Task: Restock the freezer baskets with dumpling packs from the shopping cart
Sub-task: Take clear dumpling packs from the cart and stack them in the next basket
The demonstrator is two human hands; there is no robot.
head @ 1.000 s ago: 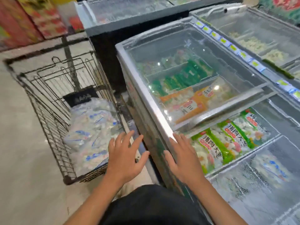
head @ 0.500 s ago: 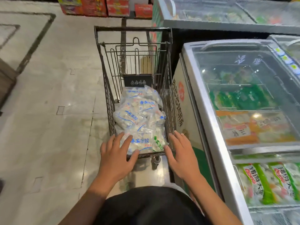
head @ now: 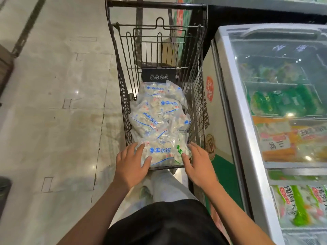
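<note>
Flanking crinkly clear dumpling pack (head: 161, 152): both hands.

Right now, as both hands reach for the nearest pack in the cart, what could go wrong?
1. The left hand and right hand only touch the nearest pack with flat fingers; the slick bag may slip.
2. Packs are piled loosely, so lifting one may topple others.
3. The cart hugs the freezer; the pack could catch its wire side.
</note>
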